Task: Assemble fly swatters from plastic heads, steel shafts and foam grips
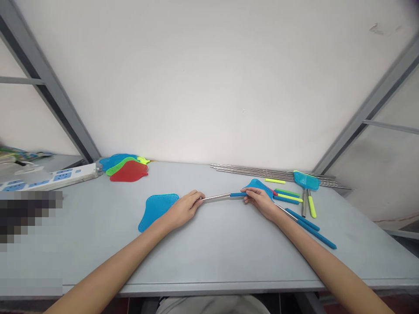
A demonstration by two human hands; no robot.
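Pale wall (196, 87) out back, grey bench (209, 266) below. Mid-bench was a thin metal rod (216, 197), the left hand (187, 207) pinching it with narrow fingers, the right hand (260, 201) with fingers closed on its blue grip (236, 195). 1 blue swatter head (159, 211) lay beside the left hand, another blue head (255, 183) partly behind the right. Imo a crooked pull could've bent the rod or loosened the grip. Couldn't tell if rod met head; the left hand covered that spot, and the grip's far end was hidden too.
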